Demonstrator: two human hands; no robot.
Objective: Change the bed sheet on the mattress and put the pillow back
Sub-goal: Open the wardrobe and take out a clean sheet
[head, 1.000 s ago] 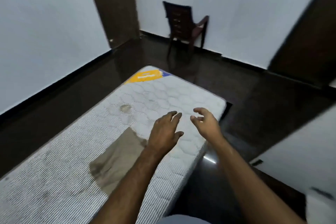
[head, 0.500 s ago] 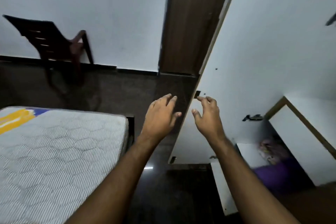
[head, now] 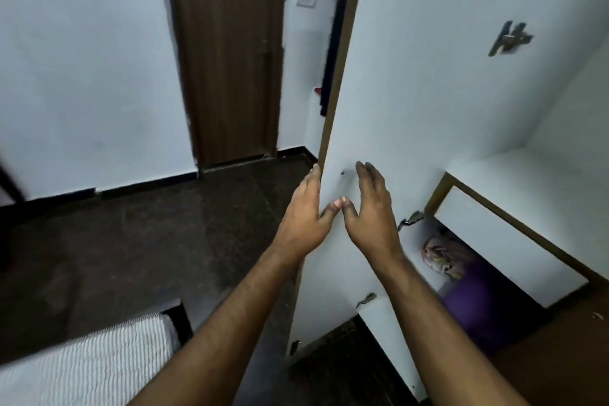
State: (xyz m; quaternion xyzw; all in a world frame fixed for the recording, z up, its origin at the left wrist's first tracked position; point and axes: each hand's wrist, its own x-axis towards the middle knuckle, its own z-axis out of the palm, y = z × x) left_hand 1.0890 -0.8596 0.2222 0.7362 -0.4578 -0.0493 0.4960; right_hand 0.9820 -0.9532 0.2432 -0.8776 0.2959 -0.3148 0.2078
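Both hands are raised in front of the open wardrobe door [head: 412,92], fingers straight and holding nothing. The left hand [head: 304,211] is at the door's brown edge; the right hand [head: 369,208] is before its white face. The bare mattress [head: 82,362] lies below and left of the door, well apart from both hands. Folded cloth [head: 441,255], possibly the fresh sheet, sits right of the door. It should handle soft and light; grasp the whole fold

Dim, cool, even indoor light, soft sheen on the dark floor [head: 148,241] left of the white cupboard door [head: 412,92], motion blur smearing the door's hinge [head: 509,39], wide-angle bending at the edges, deep shade inside the cupboard right of the door
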